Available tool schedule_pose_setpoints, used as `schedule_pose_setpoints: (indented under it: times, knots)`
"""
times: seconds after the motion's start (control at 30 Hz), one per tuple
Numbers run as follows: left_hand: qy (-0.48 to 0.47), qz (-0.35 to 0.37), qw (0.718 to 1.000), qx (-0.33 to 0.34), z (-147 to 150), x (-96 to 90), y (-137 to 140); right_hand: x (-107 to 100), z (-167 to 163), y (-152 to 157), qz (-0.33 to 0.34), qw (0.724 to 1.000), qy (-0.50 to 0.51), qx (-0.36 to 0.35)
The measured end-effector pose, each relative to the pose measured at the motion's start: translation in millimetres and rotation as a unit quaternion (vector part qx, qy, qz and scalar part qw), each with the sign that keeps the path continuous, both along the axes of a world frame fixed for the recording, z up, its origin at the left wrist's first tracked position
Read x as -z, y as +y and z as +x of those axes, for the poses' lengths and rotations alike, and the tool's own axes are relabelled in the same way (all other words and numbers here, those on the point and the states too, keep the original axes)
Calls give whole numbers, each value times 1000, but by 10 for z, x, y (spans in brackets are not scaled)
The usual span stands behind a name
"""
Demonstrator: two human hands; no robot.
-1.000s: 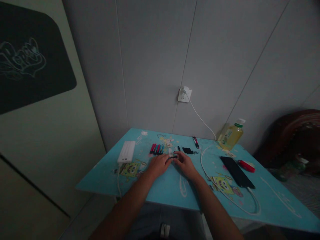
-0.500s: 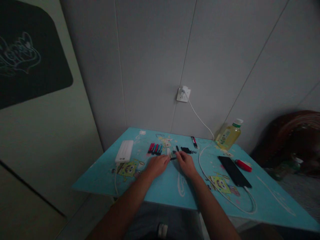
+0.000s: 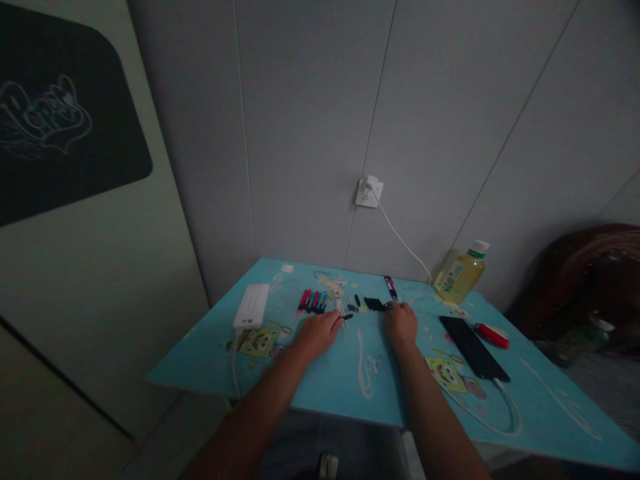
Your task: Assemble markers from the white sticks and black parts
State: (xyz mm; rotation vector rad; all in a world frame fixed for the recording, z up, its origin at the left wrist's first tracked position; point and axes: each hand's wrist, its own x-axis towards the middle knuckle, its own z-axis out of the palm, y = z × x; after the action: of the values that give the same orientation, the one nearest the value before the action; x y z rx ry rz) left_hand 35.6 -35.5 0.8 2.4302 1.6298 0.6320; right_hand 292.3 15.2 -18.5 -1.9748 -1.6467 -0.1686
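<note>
My left hand [image 3: 320, 333] is closed on a short black pen part [image 3: 347, 317], pinched at its end, beside thin white refills [image 3: 340, 307] on the table. Further right, my right hand [image 3: 402, 325] has its fingers drawn together at the small dark pieces at the end of a row of black pen parts [image 3: 373, 304]; whatever lies between those fingertips is too small to name. Between the hands lies a single black piece [image 3: 357, 301]. Red and blue pen barrels [image 3: 313, 301] with black ends line up beyond my left hand. A red-and-black pen [image 3: 391, 288] rests near the wall.
The blue cartoon-printed table [image 3: 330, 393] also carries a white power bank [image 3: 252, 306] at left. To the right are a bottle of yellow liquid [image 3: 463, 275], a black phone [image 3: 474, 348] on a white cable and a red object [image 3: 492, 335]. A charger [image 3: 370, 185] sits in the wall socket.
My right hand has moved right, away from the left hand, to the small dark pieces. My left hand stays near the refills with the black pen part. The view has shifted slightly.
</note>
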Motion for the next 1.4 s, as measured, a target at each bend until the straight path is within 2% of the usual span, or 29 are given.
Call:
schedule_pose_setpoints:
  times: [0.23, 0.47, 0.7, 0.83, 0.97, 1.17, 1.27, 1.4]
  knots:
    - [-3, -4, 1000, 8, -2, -13, -4, 12, 18, 14, -23, 999, -32, 13]
    - [-5, 17, 1000, 9, -12, 2, -13, 25, 18, 21, -26, 999, -17, 17]
    - [-8, 12, 1000, 5, -9, 33, 13, 1, -9, 1, 1, 999, 53, 3]
    - [-20, 10, 1000, 3, -11, 38, 25, -51, -34, -9, 34, 990, 132, -40]
    - [-34, 17, 999, 17, -18, 38, 24, -89, -152, -15, 47, 959, 241, -142]
    - [-47, 31, 998, 23, -22, 42, 24, -146, -394, -125, 1, 873, 386, -299]
    - [-50, 36, 998, 15, -20, 45, 27, -179, -472, -193, -21, 836, 434, -336]
    - [-48, 37, 998, 6, -15, 44, 27, -192, -512, -231, -43, 808, 471, -351]
